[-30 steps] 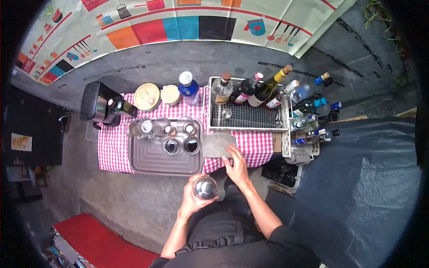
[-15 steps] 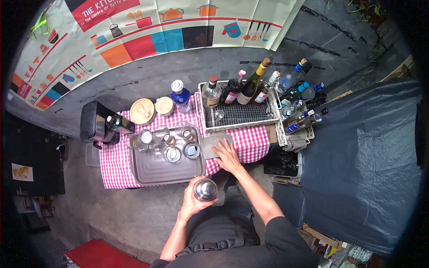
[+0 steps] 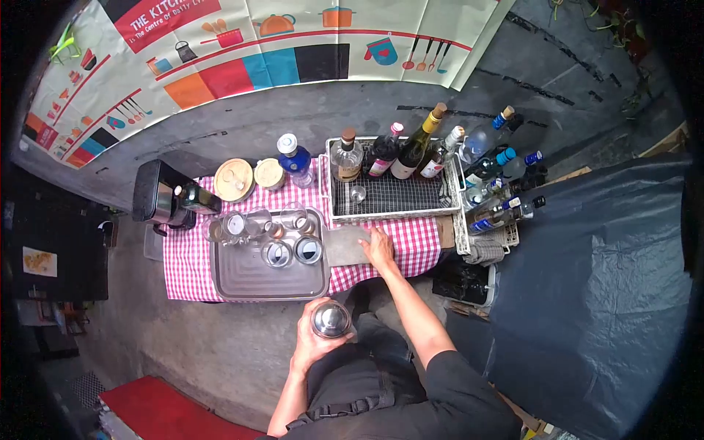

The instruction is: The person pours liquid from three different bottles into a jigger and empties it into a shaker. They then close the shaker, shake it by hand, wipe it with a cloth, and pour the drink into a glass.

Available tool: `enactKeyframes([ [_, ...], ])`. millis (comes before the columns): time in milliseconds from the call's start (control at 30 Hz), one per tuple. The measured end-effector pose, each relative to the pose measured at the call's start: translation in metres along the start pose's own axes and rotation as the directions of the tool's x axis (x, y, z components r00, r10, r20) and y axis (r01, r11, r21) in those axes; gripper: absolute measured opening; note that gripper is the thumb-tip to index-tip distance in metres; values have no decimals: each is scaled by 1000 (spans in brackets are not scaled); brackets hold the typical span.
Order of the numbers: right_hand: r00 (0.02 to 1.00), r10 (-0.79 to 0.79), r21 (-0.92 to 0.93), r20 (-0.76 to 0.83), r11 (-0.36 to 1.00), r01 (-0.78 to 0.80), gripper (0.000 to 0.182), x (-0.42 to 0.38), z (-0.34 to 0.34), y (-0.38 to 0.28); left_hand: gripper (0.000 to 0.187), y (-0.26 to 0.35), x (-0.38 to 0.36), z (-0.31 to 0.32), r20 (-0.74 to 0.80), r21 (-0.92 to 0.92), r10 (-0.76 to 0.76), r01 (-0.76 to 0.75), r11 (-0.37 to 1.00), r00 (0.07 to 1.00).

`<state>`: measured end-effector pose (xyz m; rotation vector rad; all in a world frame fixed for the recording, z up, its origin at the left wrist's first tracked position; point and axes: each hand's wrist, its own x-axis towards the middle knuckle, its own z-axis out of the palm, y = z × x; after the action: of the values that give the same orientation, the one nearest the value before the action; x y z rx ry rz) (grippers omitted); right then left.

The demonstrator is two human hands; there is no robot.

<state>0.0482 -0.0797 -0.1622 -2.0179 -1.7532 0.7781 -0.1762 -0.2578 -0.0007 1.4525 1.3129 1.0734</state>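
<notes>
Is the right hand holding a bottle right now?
No, the right hand lies flat on a grey cloth on the table, while the left hand holds a metal shaker.

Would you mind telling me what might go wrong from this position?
The left hand alone holds the metal shaker off the table, over the person's lap, so it might slip and spill. The right hand rests on the grey cloth beside the tray; dragging it could knock the glasses.

We observe a makeshift bar station: liquor bottles (image 3: 413, 150) in wire baskets (image 3: 389, 194), glasses (image 3: 277, 253) on a metal tray (image 3: 249, 279), checked tablecloth (image 3: 187, 257).
</notes>
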Motion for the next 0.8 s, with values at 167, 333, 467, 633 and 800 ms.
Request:
enactKeyframes([
  [167, 991, 58, 66, -124, 997, -50, 39, 5, -4, 10, 97, 4, 4, 15, -4, -81, -92, 91, 993, 996],
  [333, 988, -16, 5, -152, 1000, 17, 43, -1, -31, 10, 96, 5, 9, 32, -57, -91, -73, 68, 994, 996],
  [467, 966, -236, 212, -106, 944, 254, 59, -32, -79, -33, 94, 6, 12, 39, -73, -54, -74, 70, 996, 995],
  [633, 561, -796, 873, 229, 423, 244, 94, -95, -174, -122, 80, 28, 22, 38, 5, -218, -165, 162, 962, 986],
  [800, 448, -852, 822, 271, 447, 354, 79, -115, -182, -148, 75, 49, 22, 27, 52, -250, -132, 141, 958, 990],
])
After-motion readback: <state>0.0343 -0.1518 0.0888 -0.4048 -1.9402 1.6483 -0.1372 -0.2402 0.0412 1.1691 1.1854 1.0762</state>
